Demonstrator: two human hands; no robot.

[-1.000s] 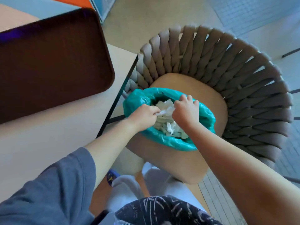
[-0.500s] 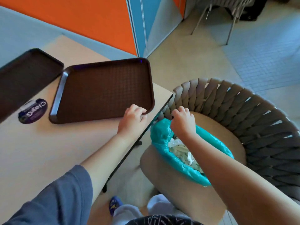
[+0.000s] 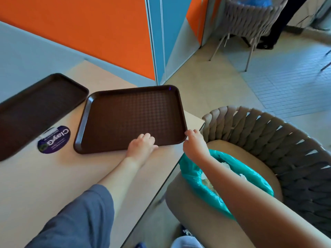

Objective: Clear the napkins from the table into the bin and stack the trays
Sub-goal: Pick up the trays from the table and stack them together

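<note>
1. Now, my left hand rests on the near rim of the nearer tray, fingers curled loosely over the edge and lying on the tray floor; whether my thumb has hooked under the rim I cannot tell. My right hand reaches for the tray's near right corner, fingertips at or just touching it, not yet closed round it.

2. The risk, as I judge it: the tray's right edge lies close to the table edge. If I lift with the left before the right has a hold, the tray could pivot and slip off toward the chair.

3. The bin bag sits on the chair seat directly beneath my right forearm, with napkins showing inside. A careless swing of that arm could drag the bag's rim and tip it.

4. The second tray lies at the left, just beside the first, separated by a narrow gap. Sliding rather than lifting could knock them together, or catch on the round sticker between them.

5. Both my forearms stretch forward, the left over the tabletop, the right across the bag.
</note>
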